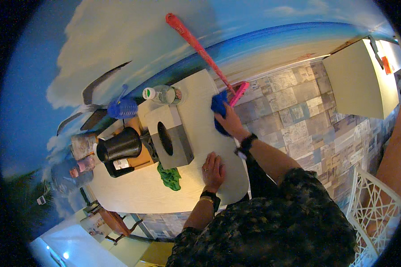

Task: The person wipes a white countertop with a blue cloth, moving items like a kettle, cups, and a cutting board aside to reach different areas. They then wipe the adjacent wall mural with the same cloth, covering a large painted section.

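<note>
My right hand [230,121] holds a blue cloth [219,104] against the right edge of the pale wooden table [200,110]. Close by it is the pink brush head [239,93] of a broom with a long red handle [200,50], which leans at the wall. My left hand [214,172] rests on the tabletop with its fingers extended, holding nothing. A crumpled green cloth [169,177] lies left of it, beside a grey and white tissue box [170,143].
A black electric kettle [120,147], a clear bottle with a white cap [162,94] and a blue plastic container [123,107] stand farther left. A white cabinet [357,80] is at the right, a white openwork chair [371,200] at the lower right, a brown chair [115,222] at the lower left.
</note>
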Motion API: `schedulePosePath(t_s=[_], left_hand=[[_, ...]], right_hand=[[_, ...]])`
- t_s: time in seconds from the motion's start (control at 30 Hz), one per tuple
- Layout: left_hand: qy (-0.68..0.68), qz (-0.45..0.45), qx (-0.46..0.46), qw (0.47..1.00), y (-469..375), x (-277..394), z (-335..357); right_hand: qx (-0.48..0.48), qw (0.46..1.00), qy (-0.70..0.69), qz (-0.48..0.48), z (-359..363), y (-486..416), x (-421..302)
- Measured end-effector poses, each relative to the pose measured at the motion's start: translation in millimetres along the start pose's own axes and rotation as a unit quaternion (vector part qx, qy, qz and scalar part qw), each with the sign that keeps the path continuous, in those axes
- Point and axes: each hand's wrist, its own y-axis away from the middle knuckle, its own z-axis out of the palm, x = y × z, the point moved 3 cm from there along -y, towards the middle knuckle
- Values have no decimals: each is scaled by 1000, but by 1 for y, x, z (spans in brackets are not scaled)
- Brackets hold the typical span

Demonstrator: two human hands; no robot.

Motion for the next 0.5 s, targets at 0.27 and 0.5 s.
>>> schedulePosePath(t_s=[0.27, 0.5], left_hand=[[-7, -12, -16, 1000, -1, 1, 1], [-21, 19, 4, 1000, 1, 2, -1]], right_hand=[[-103, 986, -15, 129, -28, 204, 65], [-50, 989, -128, 48, -14, 93, 36]])
